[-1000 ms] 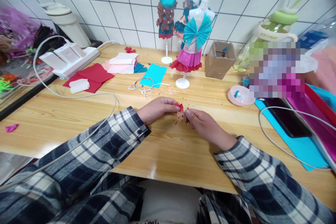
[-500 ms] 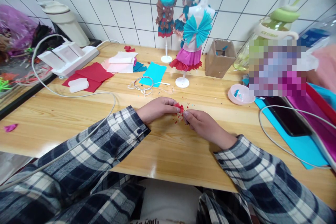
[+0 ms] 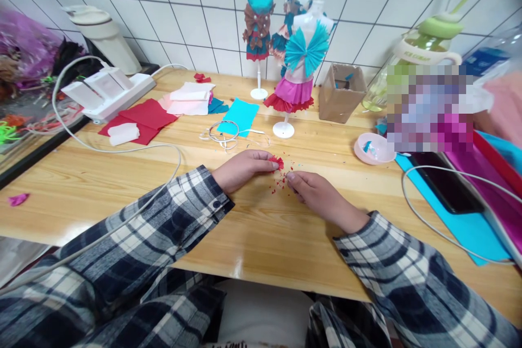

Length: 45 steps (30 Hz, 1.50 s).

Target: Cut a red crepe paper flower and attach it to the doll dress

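Observation:
My left hand [image 3: 248, 167] pinches a small piece of red crepe paper [image 3: 278, 162] with a ruffled edge, held just above the wooden table. To its right, my right hand [image 3: 312, 190] is closed, fingertips together. A thin dark tip seems to stick out of it towards the red paper, but its kind is hidden by the fingers. Tiny red paper scraps [image 3: 279, 184] lie scattered on the table under and between both hands. Beyond them stands a white mini dress form [image 3: 314, 49] wearing a turquoise pleated paper bow over pink and red paper ruffles.
Behind my left hand lie a loop of thin wire [image 3: 223, 131], a turquoise paper sheet [image 3: 241, 114] and red paper [image 3: 147, 118]. A pink bowl [image 3: 373, 157], a cardboard box [image 3: 341, 92] and a phone [image 3: 444, 182] are on the right. A white cable [image 3: 177, 160] crosses my left sleeve.
My right hand has drawn back slightly from the red crepe paper, and the gap between the two is a little wider. The left hand keeps its hold; the camera view has tilted slightly.

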{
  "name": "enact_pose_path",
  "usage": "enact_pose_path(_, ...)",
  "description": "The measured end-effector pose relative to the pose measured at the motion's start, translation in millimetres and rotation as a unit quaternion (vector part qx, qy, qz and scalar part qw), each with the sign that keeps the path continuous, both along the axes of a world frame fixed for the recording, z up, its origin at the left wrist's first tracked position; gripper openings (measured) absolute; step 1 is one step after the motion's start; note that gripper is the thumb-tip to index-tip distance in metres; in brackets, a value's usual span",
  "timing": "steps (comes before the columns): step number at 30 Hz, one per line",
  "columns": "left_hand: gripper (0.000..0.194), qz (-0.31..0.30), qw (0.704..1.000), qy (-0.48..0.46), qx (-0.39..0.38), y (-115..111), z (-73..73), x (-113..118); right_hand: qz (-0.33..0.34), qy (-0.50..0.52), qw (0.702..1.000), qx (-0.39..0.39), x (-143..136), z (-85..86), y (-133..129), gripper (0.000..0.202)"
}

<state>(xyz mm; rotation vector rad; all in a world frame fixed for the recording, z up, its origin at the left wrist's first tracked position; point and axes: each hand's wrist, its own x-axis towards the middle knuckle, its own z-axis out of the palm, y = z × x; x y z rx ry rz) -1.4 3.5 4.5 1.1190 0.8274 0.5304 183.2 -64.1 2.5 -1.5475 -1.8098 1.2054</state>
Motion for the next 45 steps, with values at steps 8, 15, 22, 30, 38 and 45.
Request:
enact_pose_path(8,0.018,-0.009,0.999,0.030,0.035,0,-3.4,0,-0.121,0.072,0.990,0.014,-1,-3.6,-1,0.033)
enact_pose_path(15,0.021,-0.026,0.993,0.067,0.091,-4,0.3,4,-0.160,0.087,0.983,0.002,-5,-7.2,1,0.034)
enact_pose_path(22,0.024,0.017,0.998,0.046,0.035,-3,0.1,1,-0.151,0.060,0.987,0.007,-5,-7.9,1,0.028)
enact_pose_path(30,0.025,0.025,0.999,0.028,0.018,-1,-1.0,0,-0.336,-0.089,0.879,0.326,71,26.5,25,0.019)
enact_pose_path(38,0.026,0.013,0.996,0.059,0.063,-1,0.1,-1,-0.524,-0.406,0.685,0.303,164,27.2,62,0.044)
enact_pose_path(45,0.026,0.005,0.994,0.079,0.076,1,-1.2,-1,-0.519,-0.467,0.667,0.261,175,18.5,68,0.037)
